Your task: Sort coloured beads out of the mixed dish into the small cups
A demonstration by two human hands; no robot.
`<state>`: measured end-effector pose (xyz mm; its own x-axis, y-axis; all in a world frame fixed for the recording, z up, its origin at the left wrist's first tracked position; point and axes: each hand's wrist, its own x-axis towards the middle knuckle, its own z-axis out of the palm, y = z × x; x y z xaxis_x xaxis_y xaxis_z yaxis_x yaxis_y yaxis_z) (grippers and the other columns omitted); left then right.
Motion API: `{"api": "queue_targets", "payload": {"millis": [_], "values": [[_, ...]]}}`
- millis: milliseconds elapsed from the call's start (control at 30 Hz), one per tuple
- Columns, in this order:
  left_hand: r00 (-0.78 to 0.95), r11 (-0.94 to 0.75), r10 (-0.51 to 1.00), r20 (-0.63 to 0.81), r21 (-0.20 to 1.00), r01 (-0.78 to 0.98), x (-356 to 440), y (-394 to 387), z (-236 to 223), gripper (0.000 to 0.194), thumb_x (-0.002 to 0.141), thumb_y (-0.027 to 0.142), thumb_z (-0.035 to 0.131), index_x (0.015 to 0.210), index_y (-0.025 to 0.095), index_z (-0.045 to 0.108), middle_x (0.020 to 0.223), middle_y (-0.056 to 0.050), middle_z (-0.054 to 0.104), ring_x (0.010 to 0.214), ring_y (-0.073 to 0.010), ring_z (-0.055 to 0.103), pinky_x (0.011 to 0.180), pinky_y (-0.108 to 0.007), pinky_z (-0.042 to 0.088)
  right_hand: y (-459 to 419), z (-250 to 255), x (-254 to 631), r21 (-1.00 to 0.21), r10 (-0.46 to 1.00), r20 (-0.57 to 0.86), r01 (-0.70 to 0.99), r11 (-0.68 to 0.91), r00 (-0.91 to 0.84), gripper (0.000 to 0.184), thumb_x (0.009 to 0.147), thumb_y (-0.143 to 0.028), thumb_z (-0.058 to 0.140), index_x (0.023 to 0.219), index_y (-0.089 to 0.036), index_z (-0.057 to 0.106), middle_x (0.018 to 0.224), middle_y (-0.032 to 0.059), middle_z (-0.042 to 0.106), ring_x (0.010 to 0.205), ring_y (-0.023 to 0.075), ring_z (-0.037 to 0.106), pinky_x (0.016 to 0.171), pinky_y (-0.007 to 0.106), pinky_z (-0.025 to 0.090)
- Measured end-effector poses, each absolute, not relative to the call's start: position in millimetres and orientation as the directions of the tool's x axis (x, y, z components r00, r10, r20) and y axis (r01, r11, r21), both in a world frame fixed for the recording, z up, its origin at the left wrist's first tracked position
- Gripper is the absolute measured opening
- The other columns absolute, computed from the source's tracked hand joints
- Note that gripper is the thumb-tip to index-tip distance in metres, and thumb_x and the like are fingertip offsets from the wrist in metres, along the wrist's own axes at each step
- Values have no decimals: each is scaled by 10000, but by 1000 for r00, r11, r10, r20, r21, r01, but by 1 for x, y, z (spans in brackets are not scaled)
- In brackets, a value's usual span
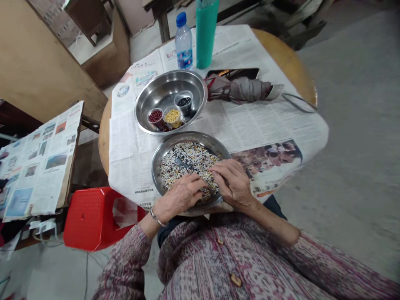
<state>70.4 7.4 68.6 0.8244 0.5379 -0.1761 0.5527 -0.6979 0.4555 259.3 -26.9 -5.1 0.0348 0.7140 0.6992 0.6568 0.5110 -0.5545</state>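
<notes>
The bare left hand (183,193) is palm down, its fingers (198,184) curled. The bare right hand (233,183) bends toward it, both forearms (275,223) angled inward.

Muted light, soft shadows, stretched edges

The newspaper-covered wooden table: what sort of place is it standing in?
Probably a modest home or a simple workroom, judging by the rounded wooden table under newspaper sheets, the red plastic stool and the plain grey floor.

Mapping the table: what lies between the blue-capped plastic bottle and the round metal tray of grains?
Head view: a round silver metal basin holding clear plastic cups.
</notes>
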Motion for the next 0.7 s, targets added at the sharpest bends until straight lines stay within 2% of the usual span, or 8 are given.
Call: {"api": "queue_targets", "payload": {"millis": [133,267,433,533,633,700], "values": [[880,-834,458,-125,282,474,76,5,63,240,1020,197,492,1201,230,646,1277,-64,616,1187,-219,558,1032,-400,513,-27,-6,259,-562,719,694,654,507,39,207,914,-112,569,1056,-234,660,951,64,717,918,233,653,891,427,519],[860,-852,509,-28,125,508,87,26,55,263,1023,235,495,1255,222,616,1407,-80,544,1354,-289,433,1109,-479,449,-27,-8,258,-593,730,680,633,498,62,222,920,-121,552,1062,-249,666,969,55,722,927,228,663,906,433,512],[714,-706,696,-75,111,699,88,54,58,279,1016,103,413,1200,182,608,1214,-88,603,1137,-223,548,997,-365,514,-27,-7,258,-603,733,677,623,498,70,214,917,-128,564,1049,-257,672,949,49,720,912,229,662,897,440,512],[588,-582,805,-83,86,809,76,58,63,296,995,46,390,1129,192,610,1128,-84,609,1059,-211,574,962,-356,524,-27,-7,259,-609,744,665,626,487,69,212,913,-131,573,1047,-261,672,948,47,720,919,235,665,893,450,514],[494,-493,862,-113,44,869,59,47,69,275,993,52,399,1102,204,599,1062,-70,608,1017,-208,583,945,-362,527,-27,-7,259,-618,749,659,620,483,73,206,910,-134,579,1039,-263,675,949,43,726,920,236,672,892,452,514],[474,-475,869,-143,31,879,49,34,75,201,1021,127,422,1110,202,586,1050,-68,605,1028,-217,579,956,-381,526,-27,-7,259,-620,752,655,617,484,70,201,912,-134,578,1034,-262,674,952,41,728,921,232,670,894,446,510]]}}
